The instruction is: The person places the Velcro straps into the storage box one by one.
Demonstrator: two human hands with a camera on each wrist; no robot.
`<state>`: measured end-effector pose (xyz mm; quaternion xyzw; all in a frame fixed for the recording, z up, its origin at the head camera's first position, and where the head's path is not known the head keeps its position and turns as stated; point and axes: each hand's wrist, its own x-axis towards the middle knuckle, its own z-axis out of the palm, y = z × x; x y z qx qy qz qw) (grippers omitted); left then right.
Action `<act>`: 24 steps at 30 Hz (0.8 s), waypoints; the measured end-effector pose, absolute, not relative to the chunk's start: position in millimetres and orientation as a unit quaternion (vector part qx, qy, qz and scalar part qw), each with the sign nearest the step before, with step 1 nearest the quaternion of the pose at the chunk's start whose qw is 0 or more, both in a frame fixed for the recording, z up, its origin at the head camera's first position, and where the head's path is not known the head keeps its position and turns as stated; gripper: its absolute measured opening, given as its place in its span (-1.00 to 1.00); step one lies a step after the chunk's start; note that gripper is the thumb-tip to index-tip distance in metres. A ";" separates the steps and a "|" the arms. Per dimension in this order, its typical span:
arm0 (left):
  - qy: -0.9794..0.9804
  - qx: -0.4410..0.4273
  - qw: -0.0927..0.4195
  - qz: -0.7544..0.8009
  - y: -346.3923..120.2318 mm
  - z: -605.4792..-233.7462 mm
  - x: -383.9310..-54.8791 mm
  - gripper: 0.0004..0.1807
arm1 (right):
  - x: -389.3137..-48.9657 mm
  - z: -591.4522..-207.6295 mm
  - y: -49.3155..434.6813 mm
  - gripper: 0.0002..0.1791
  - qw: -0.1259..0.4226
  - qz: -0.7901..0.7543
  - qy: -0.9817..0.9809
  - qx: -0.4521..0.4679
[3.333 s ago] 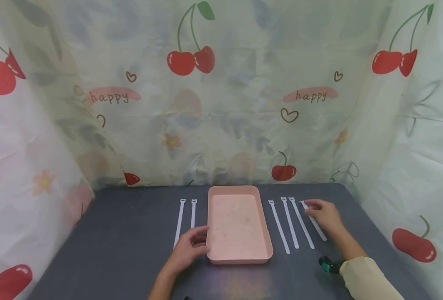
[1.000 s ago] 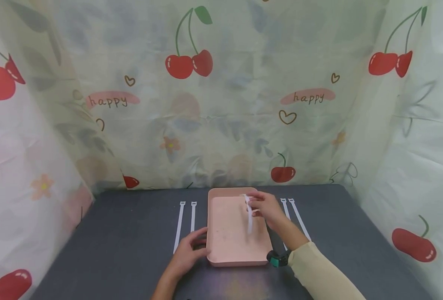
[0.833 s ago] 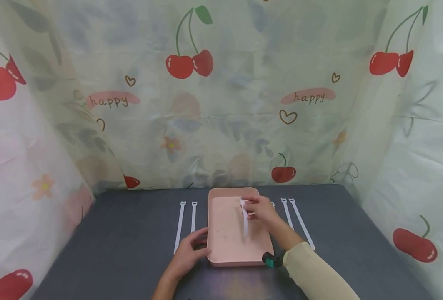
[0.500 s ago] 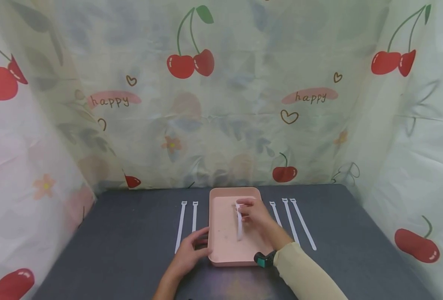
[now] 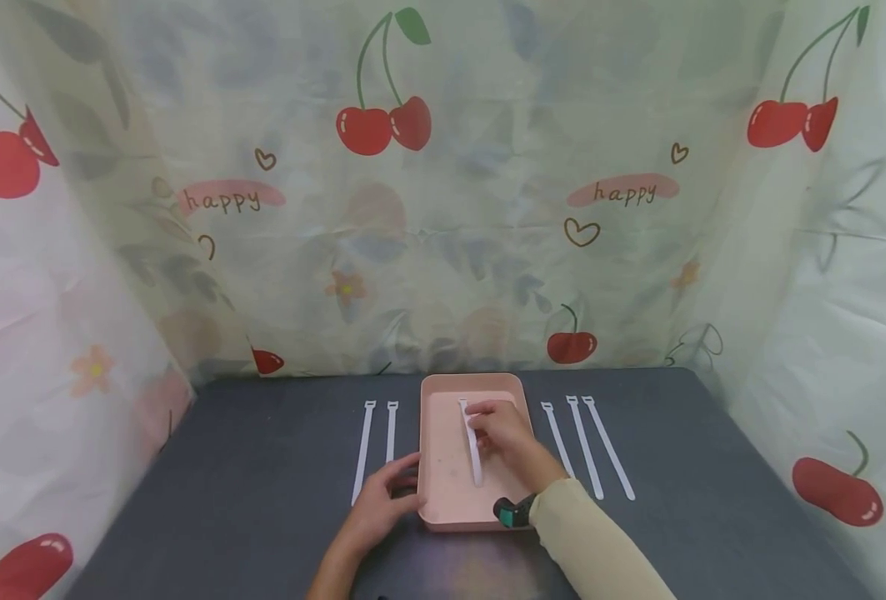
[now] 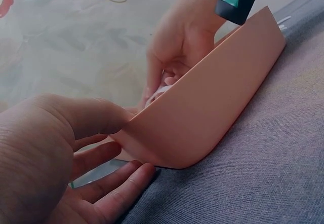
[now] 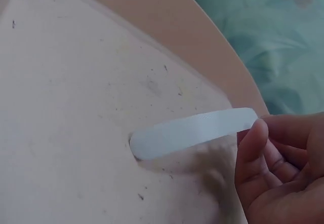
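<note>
My right hand (image 5: 504, 429) pinches a white cable strap (image 5: 473, 457) over the pink tray (image 5: 458, 527). In the right wrist view, thumb and finger hold one end of the strap (image 7: 190, 132), while its rounded other end meets the tray floor. At the tray's left side is my left hand (image 5: 377, 504), its fingers fairly straight. The left wrist view shows its thumb (image 6: 98, 116) at the rim and other fingers low by the outer wall.
Three more straps lie right of the tray, the nearest strap (image 5: 557, 433) partly behind the right forearm. Left of it lie two straps, one strap (image 5: 363, 446) longer in view. A dark cloth (image 5: 247, 492) covers the table; a printed curtain (image 5: 480, 250) surrounds it.
My right hand took the outermost strap on the right and carried it left over the tray. Within the last second it lowered the strap to the tray floor. My left hand stays at the tray.
</note>
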<state>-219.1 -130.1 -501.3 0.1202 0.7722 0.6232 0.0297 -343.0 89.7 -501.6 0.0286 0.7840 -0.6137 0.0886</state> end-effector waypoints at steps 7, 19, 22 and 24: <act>0.772 0.122 0.023 0.624 -133.6 -528.1 -232.6 -0.31 | -338.9 -502.9 86.8 -0.73 0.114 -0.583 0.804 0.035; 0.771 0.115 0.030 0.626 -134.3 -526.7 -232.7 -0.31 | -336.5 -501.2 87.1 -0.73 0.150 -0.532 0.833 0.034; 0.775 0.109 0.032 0.622 -133.3 -523.3 -231.4 -0.32 | -337.7 -501.9 87.4 -0.73 0.150 -0.521 0.840 0.023; 0.776 0.106 0.035 0.620 -132.0 -516.1 -227.8 -0.33 | -338.9 -503.2 87.7 -0.73 0.149 -0.513 0.845 0.015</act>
